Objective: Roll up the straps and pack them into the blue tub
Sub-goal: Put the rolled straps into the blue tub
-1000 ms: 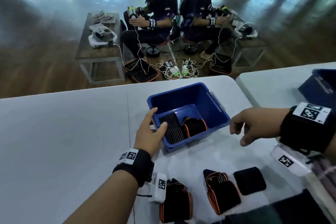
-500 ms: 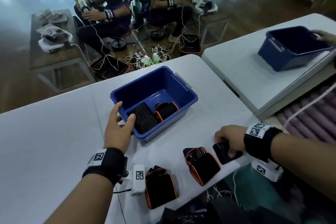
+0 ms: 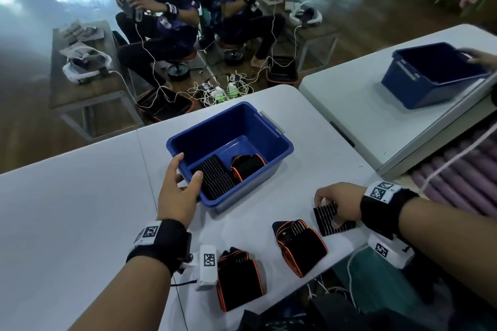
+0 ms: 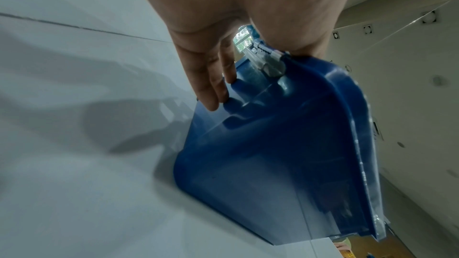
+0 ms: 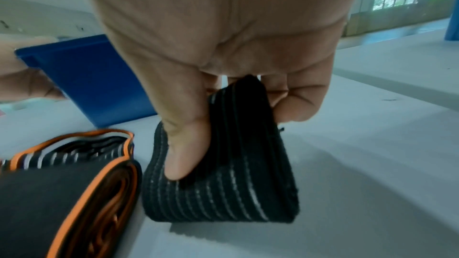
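Note:
The blue tub [image 3: 271, 137] [image 4: 285, 154] stands mid-table with black rolled straps [image 3: 215, 177] and an orange-edged roll [image 3: 248, 165] inside. My left hand [image 3: 178, 191] [image 4: 216, 77] grips the tub's near-left rim, thumb inside, fingers against the outer wall. My right hand [image 3: 336, 200] [image 5: 223, 105] pinches a black ribbed rolled strap [image 3: 332, 219] [image 5: 223, 183], thumb on one side and fingers on the other, tilting it up off the table. Two orange-edged black rolls [image 3: 298, 246] [image 3: 239, 281] lie near the front edge; one orange-edged roll [image 5: 67, 193] is beside the held strap.
A second blue tub [image 3: 430, 75] sits on the neighbouring table [image 3: 363, 105] at right, touched by another person's hand [image 3: 481, 58]. Two seated people work beyond the table's far edge among cables. The white table [image 3: 67, 209] spreads bare to the left.
My right hand came down from beside the tub onto the black ribbed strap and took hold of it. The left hand kept its hold on the tub rim.

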`<state>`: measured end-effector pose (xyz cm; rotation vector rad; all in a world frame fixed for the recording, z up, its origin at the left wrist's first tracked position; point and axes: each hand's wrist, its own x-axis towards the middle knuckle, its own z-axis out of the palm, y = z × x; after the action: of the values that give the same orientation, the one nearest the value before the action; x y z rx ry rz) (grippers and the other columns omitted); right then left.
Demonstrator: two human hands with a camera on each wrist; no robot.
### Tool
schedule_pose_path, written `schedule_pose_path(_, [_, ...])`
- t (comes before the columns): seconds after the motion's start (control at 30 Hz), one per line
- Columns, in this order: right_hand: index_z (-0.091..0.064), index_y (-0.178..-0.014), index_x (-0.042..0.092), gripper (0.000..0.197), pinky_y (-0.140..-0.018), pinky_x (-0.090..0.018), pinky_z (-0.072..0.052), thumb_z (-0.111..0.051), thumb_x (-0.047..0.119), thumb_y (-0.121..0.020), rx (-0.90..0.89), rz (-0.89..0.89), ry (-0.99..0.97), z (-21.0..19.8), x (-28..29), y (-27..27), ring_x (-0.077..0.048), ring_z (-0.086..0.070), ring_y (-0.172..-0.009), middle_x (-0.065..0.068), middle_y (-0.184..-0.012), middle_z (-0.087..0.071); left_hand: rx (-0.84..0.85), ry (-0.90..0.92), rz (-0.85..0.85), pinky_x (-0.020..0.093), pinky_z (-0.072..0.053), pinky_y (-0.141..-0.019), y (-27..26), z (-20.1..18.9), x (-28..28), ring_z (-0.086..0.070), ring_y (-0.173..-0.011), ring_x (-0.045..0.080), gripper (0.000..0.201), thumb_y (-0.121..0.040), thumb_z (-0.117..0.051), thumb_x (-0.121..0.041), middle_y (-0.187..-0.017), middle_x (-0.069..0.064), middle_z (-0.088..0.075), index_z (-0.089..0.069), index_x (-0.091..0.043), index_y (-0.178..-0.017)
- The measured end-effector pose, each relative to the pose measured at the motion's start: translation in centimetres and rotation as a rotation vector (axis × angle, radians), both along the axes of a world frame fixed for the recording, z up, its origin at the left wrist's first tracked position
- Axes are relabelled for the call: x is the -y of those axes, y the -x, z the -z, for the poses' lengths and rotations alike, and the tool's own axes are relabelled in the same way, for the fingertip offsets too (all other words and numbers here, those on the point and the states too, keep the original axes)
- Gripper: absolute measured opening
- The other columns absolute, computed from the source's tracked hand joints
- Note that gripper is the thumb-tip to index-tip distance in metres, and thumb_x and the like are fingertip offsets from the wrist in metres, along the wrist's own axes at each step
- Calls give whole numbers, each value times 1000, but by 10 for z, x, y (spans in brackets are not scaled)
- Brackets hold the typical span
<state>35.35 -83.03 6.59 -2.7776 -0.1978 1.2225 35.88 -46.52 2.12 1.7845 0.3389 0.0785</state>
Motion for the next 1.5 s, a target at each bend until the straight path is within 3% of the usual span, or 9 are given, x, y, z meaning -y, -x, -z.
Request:
schedule_pose_path(0.07, [-62,-115,30,50,-84,-33,-55,-83,14,-72,30,-1,-20,-12,-3,-7,-18,-64,-96,7,-105,-64,-4,6,-4,52,-60,-89,0,-1,0,-62,-118,25,54,-97,-64,-33,-131,4,-60,-40,-56,-139])
schedule_pose_path(0.33, [-70,-106,31,42,-81,-32,-55,-82,8,-73,330,67,-246,-125,-30,-59,-12,-65,-84,14,-90,-67,-8,1,-9,50,-60,-89,2,-5,2,-60,-117,22,55,-97,-64,-33,-132,4,-58,-39,-52,-142])
schedule_pose_path(0.5, [-71,-114,30,44,-81,-29,-52,-79,8,-76,439,-55,-308,-157,-77,-96,-15,-65,-91,8,-100,-70,2,3,2,43,-63,-82,4,-9,3,-60,-98,0,55,-98,-63,-32,-133,5,-56,-39,-47,-145])
schedule_pose_path(0.83, [-69,-119,26,49,-82,-29,-52,-78,9,-74,361,-347,-33,-94,-192,-171,-23,-66,-101,4,-110,-70,-2,-3,8,25,-60,-76,5,-14,5,-62,-83,-11,54,-98,-63,-31,-130,4,-56,-40,-46,-144])
schedule_pose_path(0.93, [-71,-111,27,43,-87,-38,-58,-75,10,-72,322,-375,54,-76,-210,-185,-24,-68,-94,2,-105,-73,-27,24,3,31,-61,-82,5,-15,5,-67,-88,1,52,-97,-64,-33,-131,3,-55,-41,-51,-141])
schedule_pose_path(1.07, [-72,-110,26,38,-89,-42,-58,-71,12,-75,232,-437,155,-39,-230,-200,-28,-69,-95,-2,-107,-73,-16,49,13,15,-56,-71,7,-18,5,-67,-78,-6,50,-98,-63,-30,-114,-19,-57,-41,-56,-135])
schedule_pose_path(1.23, [-73,-94,33,35,-73,-37,-58,-68,54,-66,208,-464,307,-16,-236,-209,-27,-70,-73,1,-84,-73,-14,18,16,37,-60,-87,6,-14,4,-70,-89,12,53,-95,-64,-36,-129,-9,-56,-39,-64,-132])
schedule_pose_path(1.37, [-70,-96,32,19,-83,-42,-56,-63,39,-79,204,-494,335,-16,-240,-212,-28,-67,-82,-1,-92,-69,-11,6,23,41,-60,-85,5,-12,4,-70,-83,19,54,-94,-65,-40,-128,-8,-57,-37,-69,-131])
schedule_pose_path(1.5, [-72,-107,30,33,-88,-45,-56,-61,36,-76,155,-534,370,-22,-244,-211,-30,-68,-89,-4,-105,-72,-11,21,16,40,-59,-88,5,-12,4,-69,-88,19,55,-94,-65,-41,-122,-16,-53,-35,-75,-126])
